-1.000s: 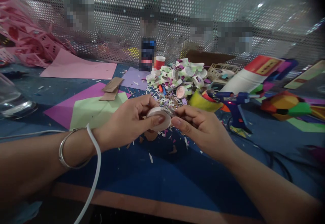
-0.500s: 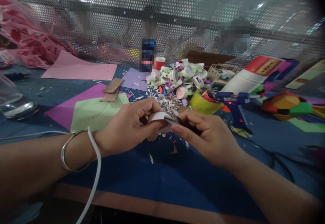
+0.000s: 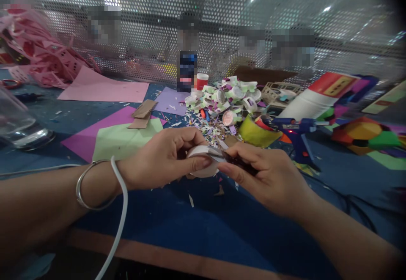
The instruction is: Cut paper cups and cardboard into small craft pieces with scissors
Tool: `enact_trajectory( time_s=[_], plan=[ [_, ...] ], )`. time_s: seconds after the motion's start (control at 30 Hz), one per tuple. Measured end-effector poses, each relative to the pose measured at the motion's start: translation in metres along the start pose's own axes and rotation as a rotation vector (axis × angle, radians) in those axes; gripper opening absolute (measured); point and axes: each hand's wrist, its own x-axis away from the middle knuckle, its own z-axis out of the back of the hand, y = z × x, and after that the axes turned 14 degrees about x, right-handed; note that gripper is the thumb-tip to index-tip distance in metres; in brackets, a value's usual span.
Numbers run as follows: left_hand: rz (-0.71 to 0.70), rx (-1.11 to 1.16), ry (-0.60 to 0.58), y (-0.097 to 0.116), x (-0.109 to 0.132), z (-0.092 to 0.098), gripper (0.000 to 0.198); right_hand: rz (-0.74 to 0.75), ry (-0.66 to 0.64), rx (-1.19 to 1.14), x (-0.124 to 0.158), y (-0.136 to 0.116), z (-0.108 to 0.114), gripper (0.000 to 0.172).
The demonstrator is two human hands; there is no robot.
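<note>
My left hand (image 3: 173, 155) pinches a round white paper piece (image 3: 203, 168), which looks like the bottom part of a paper cup, with the thumb on its near side. In my right hand (image 3: 263, 174) is a pair of scissors (image 3: 218, 155), their metal blades at the upper right edge of the paper. The fingers hide most of the handles. Just beyond both hands are paper scraps (image 3: 215, 134) and a heap of white and pale green paper pieces (image 3: 233, 96).
A blue glue gun (image 3: 298, 134) with a lit red light stands right, its black cable trailing. Around lie stacked white cups (image 3: 304, 102), a yellow-green tape roll (image 3: 256, 132), coloured sheets (image 3: 108, 89), folded cardboard (image 3: 142, 113) and a clear glass vessel (image 3: 25, 127). A white cable crosses my left wrist.
The white paper piece has turned, so more of its round face shows. The scissor blades now lie flatter along its edge. The view has shifted slightly, moving everything down and right.
</note>
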Motion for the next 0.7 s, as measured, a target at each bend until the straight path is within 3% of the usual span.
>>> enact_trajectory(
  time_s=[0.7],
  plan=[
    [0.119,0.122,-0.098,0.0002,-0.0076,0.0081,0.018,-0.031,-0.098,-0.065,-0.0025,0.0035,0.002,0.035]
  ],
)
